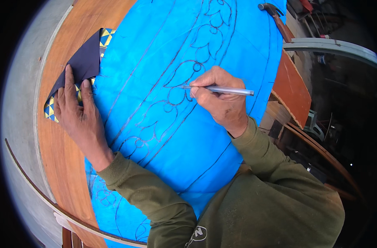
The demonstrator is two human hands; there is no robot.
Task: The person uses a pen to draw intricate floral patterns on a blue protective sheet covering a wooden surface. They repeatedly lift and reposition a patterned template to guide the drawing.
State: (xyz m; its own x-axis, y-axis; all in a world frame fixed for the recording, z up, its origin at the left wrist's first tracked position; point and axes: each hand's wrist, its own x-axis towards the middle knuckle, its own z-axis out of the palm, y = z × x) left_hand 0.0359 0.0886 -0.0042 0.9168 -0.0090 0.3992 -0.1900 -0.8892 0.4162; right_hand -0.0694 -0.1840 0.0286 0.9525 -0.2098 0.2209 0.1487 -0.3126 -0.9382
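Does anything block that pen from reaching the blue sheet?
Nothing visible does: the right hand holds the pen with its tip at the drawn pattern. The claw hammer lies aside, at the upper-right edge of the blue sheet.

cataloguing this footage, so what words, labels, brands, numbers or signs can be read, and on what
Green sweatshirt: a white outlined emblem, not copied out here.
Pen: any print too small to read.
Blue sheet: drawn leaf shapes and lines, no readable words.
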